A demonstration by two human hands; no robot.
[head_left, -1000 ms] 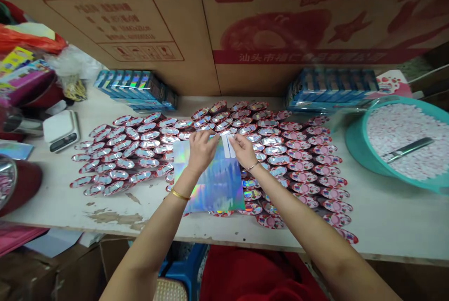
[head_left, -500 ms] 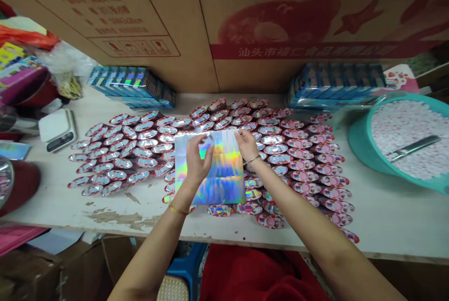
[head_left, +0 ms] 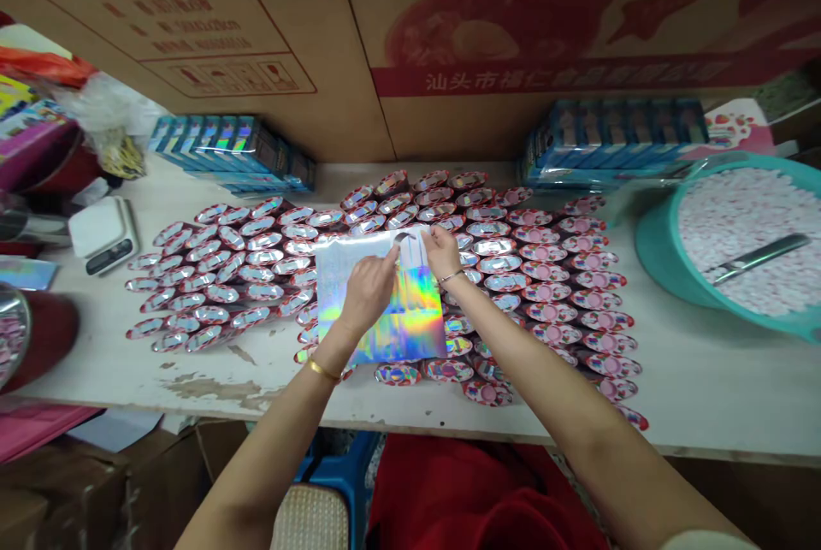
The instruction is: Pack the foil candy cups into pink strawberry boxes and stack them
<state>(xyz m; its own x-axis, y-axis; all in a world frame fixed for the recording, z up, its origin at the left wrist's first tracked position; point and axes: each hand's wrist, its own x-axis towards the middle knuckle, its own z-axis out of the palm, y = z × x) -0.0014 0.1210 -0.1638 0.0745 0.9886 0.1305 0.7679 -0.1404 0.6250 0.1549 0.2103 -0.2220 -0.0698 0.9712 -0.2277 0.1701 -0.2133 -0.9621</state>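
Observation:
A shiny rainbow-holographic sticker sheet [head_left: 416,332] lies over the middle of many red-and-pink packs [head_left: 205,293] with oval tops. White strips show bare at its upper right. My right hand [head_left: 442,255] pinches the sheet's upper right corner between thumb and fingers. Over the sheet, my left hand [head_left: 369,289] has its index finger stretched toward the white strips, the other fingers curled under. At that fingertip a small sticker [head_left: 403,238] looks dark and lifted at its edge; my thumb is hidden.
On the right stands a teal basin [head_left: 667,255] full of small pale pieces, with a metal utensil [head_left: 760,259] lying in it. Blue boxed packs [head_left: 224,148] line the back before large cartons [head_left: 256,20]. A white scale [head_left: 103,233] and a red pot [head_left: 48,328] are left.
My left hand has turned from an open pinch above the sheet to fingers reaching its upper right part. My right hand keeps its hold on the corner. The view has shifted slightly.

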